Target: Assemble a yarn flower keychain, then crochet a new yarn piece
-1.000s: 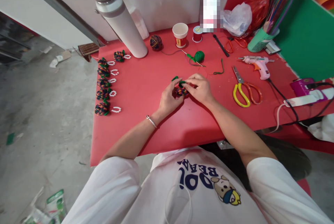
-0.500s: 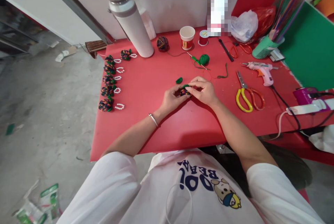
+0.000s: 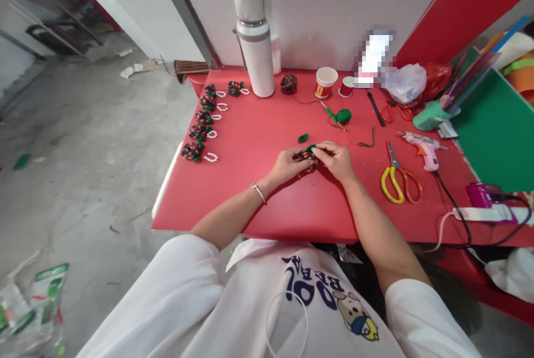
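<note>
Here, both bare hands meet low over a red table [image 3: 254, 130]; take them as the clock's centre. The left hand [image 3: 287, 166] curls around the near side of a multicoloured yarn bundle [image 3: 309, 167], holding it steady; the right hand [image 3: 337, 162] is narrowed to a pinch on a green yarn piece [image 3: 311, 148] at the bundle's top. The bundle sits between the hands, partly covered by fingers; whether it touches the table cannot be told.

The green piece could slide crooked if the right pinch loosens, and a hard left squeeze might flatten the coils. A loose green leaf [image 3: 302, 138], just beside at eleven o'clock, could be knocked away by a passing finger. At three o'clock, beyond the scissors [image 3: 396, 177], lies a pink glue gun [image 3: 428, 152]; an arm swept that way might drag its cord, or be burned if the nozzle is hot.

At twelve o'clock, a paper cup [image 3: 326, 86] stands upright; its bottom is hidden. Between two and three, a pale green holder [image 3: 429, 117] leans, full of long coloured sticks [image 3: 479, 82]. At eleven, a white bottle [image 3: 258, 60] is capped, contents unseen.
</note>
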A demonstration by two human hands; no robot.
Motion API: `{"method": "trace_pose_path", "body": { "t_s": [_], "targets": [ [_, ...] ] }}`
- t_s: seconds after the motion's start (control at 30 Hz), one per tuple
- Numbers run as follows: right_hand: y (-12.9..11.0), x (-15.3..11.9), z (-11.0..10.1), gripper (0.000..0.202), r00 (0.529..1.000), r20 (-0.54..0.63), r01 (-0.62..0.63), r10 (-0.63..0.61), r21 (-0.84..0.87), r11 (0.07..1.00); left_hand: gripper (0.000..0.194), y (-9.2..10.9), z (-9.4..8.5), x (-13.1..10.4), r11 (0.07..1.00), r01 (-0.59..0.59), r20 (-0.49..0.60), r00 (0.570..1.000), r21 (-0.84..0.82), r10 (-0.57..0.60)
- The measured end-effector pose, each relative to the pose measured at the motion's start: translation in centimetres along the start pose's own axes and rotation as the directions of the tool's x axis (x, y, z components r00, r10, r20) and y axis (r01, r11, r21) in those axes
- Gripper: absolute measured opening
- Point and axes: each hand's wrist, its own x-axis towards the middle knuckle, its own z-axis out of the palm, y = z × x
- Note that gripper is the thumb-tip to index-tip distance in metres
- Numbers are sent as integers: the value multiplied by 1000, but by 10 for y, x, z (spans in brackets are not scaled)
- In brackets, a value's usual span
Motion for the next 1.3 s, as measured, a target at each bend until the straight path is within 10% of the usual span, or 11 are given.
{"method": "trace_pose_path", "body": {
  "t_s": [0.67,1.3],
  "targets": [
    [21,5,-5,35,985,-41,147,-170,-330,932,16,15,0,0,993,108,-28,994,36,-107],
    [10,0,-1,24,997,25,79,-77,-83,993,32,13,6,0,996,62,-62,996,70,-57]
  ]
}}
